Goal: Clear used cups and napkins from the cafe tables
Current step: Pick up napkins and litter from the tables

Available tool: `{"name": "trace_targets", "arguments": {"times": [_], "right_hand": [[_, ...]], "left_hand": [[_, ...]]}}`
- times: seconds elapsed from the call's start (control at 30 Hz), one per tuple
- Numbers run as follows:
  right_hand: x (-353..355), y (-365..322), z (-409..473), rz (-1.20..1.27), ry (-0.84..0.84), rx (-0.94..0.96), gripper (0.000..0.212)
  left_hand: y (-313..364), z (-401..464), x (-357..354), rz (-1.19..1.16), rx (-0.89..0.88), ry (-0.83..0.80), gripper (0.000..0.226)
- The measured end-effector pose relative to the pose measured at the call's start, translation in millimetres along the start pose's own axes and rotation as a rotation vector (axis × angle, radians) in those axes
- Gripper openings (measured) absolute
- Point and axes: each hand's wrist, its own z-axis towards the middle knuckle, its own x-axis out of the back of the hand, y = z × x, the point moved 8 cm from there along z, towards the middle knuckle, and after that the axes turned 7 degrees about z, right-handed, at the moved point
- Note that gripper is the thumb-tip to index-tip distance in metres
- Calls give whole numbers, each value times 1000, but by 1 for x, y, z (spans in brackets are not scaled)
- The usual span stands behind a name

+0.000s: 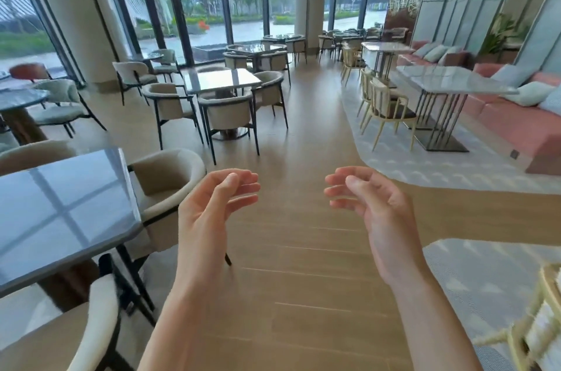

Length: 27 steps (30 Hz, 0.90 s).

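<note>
Left hand and right hand hover loosely curled, holding nothing; no cups or napkins visible on the glossy grey square bench.

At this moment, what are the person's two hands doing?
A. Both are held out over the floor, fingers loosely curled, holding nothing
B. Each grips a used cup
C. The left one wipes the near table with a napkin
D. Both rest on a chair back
A: the left hand and the right hand hang in the air above the wooden floor, fingers loosely curled and holding nothing, clear of the near table.
</note>
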Motion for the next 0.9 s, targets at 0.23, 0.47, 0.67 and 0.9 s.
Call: {"name": "trace_targets", "arguments": {"times": [0.23,0.47,0.67,0.9], "right_hand": [[3,49,192,-57,7,57,22],[17,28,411,-54,72,200,17],[30,5,581,-53,105,286,18],[69,62,766,-81,56,339,18]], "left_hand": [[-68,181,-85,-18,-28,-57,24],[-78,400,-205,-159,-140,-178,22],[-82,547,-315,-204,-208,-259,19],[-160,694,-410,-184,-239,-233,21]]}}
